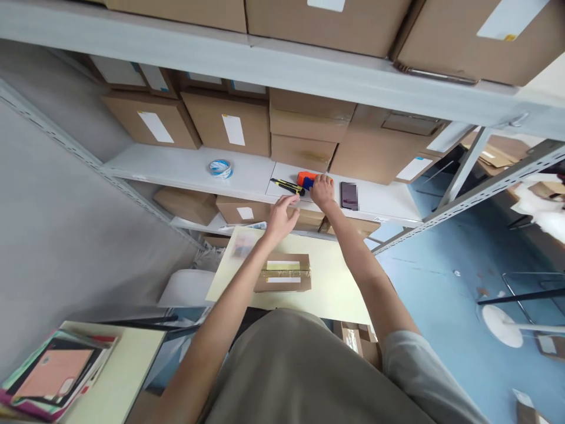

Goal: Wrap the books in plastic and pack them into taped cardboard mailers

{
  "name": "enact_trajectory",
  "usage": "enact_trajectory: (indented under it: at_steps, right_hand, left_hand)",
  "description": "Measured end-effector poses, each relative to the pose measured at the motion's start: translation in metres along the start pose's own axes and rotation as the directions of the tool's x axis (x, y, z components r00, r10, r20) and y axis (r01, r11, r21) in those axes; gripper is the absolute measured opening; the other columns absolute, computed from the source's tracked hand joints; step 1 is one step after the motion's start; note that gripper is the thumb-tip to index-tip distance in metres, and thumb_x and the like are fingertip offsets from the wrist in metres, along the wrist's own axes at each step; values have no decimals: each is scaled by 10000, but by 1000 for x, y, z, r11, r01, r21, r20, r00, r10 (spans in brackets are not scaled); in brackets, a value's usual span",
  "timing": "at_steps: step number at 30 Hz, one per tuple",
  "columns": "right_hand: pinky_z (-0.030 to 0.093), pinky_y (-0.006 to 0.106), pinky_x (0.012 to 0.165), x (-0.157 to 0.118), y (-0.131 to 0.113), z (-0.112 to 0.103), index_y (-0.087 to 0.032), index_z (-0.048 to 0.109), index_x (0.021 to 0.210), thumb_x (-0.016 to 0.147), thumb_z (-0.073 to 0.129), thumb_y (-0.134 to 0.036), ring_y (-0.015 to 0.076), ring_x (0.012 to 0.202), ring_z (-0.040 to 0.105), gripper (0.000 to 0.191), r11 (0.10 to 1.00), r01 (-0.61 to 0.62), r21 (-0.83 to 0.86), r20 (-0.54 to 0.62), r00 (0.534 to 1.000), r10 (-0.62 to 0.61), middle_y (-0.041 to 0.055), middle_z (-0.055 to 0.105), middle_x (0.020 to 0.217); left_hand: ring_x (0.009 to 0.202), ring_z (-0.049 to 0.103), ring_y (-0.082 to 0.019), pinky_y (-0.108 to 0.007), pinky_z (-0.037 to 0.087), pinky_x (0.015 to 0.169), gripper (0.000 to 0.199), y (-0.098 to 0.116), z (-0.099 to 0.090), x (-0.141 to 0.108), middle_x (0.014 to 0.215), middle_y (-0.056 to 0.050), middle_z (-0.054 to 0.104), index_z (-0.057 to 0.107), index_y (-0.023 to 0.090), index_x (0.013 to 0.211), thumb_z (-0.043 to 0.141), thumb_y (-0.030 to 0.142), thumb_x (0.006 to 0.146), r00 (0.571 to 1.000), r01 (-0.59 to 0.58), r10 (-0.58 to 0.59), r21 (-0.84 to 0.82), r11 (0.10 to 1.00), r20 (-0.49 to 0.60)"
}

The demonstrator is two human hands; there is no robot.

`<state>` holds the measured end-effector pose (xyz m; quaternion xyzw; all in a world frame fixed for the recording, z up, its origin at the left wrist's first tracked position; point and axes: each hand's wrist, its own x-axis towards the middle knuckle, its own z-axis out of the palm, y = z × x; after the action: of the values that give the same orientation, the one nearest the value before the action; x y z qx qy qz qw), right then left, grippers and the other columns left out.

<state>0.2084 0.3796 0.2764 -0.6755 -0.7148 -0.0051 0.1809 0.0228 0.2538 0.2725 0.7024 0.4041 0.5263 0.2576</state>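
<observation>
My right hand is closed over an orange and blue tool on the shelf; it looks like a tape dispenser, but my fingers cover part of it. Nothing is in my left hand, which hovers in front of the shelf edge with its fingers apart. Just beyond those fingers lie black and yellow utility knives. A dark phone rests to the right of my right hand. Below, a taped cardboard box with white labels sits on the pale yellow table.
A blue and white tape roll lies on the shelf, left of the knives. Labelled cartons line its back, and a metal beam crosses above. Notebooks are stacked on a side table. A white stool stands at right.
</observation>
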Motion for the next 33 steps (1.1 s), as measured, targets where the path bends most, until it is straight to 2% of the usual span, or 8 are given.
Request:
enact_trajectory:
  at_steps: [5, 10, 13, 17, 19, 23, 27, 33]
  right_hand:
    - [341, 613, 1205, 11, 6, 6, 0, 551, 1396, 921, 600, -134, 434, 1382, 552, 497, 998, -65, 21, 58, 996, 64, 355, 617, 1433]
    - [351, 552, 1230, 1, 23, 7, -17, 520, 1449, 1012, 542, -184, 392, 1320, 636, 468, 993, -99, 67, 91, 992, 92, 307, 704, 1306]
    - [434, 588, 1174, -38, 32, 4, -64, 454, 1509, 1081, 475, -372, 411, 1303, 646, 527, 972, -106, 207, -15, 994, 112, 286, 688, 1321]
    - [547, 568, 1081, -130, 21, -4, -226, 429, 1528, 1067, 429, -684, 374, 1267, 666, 650, 831, -42, 555, -67, 993, 95, 201, 686, 1324]
    - [570, 515, 1082, -180, 2, -7, -257, 426, 1515, 1059, 397, -737, 334, 1267, 678, 664, 698, -27, 716, -3, 999, 42, 174, 684, 1338]
    - [595, 488, 1070, -256, -40, -8, -299, 441, 1491, 1035, 402, -785, 301, 1218, 710, 667, 498, -191, 846, 224, 975, -7, 127, 719, 1310]
    - [592, 478, 1087, -290, -67, -6, -337, 486, 1434, 993, 463, -831, 298, 1274, 686, 662, 396, -291, 871, 339, 939, -54, 95, 725, 1331]
    - [597, 466, 1077, -300, -82, -1, -323, 512, 1428, 957, 533, -845, 303, 1274, 674, 703, 331, -363, 871, 421, 898, -125, 90, 720, 1322]
  left_hand:
    - [1111, 728, -257, -471, 566, 1082, 397, -1, 6, -14, 1226, -115, 753, 705, 223, 1306, 576, 126, 944, 1000, 26, -26, -44, 999, 3]
    - [1106, 741, -239, -453, 580, 1077, 372, -1, -5, -36, 1216, -97, 771, 716, 229, 1295, 571, 149, 963, 997, 77, -78, -60, 995, -7]
    - [1107, 748, -238, -445, 591, 1067, 335, 5, -19, -65, 1232, -86, 774, 717, 247, 1311, 590, 219, 1002, 991, 127, -131, -92, 988, -34]
    - [1111, 753, -247, -438, 607, 1062, 256, 19, -33, -117, 1204, -76, 784, 737, 250, 1249, 647, 340, 1028, 961, 263, -272, -159, 952, -40]
    - [1108, 755, -249, -434, 614, 1056, 232, 26, -35, -140, 1183, -71, 786, 741, 251, 1207, 686, 377, 1019, 943, 320, -331, -184, 929, -30]
    - [1117, 751, -262, -447, 617, 1053, 262, 37, -35, -172, 1176, -71, 778, 729, 260, 1177, 759, 433, 982, 919, 383, -393, -177, 907, -20]
    - [1079, 749, -269, -455, 623, 1020, 282, 44, -40, -190, 1113, -63, 767, 731, 263, 1123, 792, 479, 953, 892, 443, -450, -109, 890, -49]
    - [993, 739, -238, -403, 617, 931, 200, 53, -52, -201, 1077, -52, 769, 740, 262, 1062, 724, 452, 1002, 895, 445, -446, -64, 893, 2]
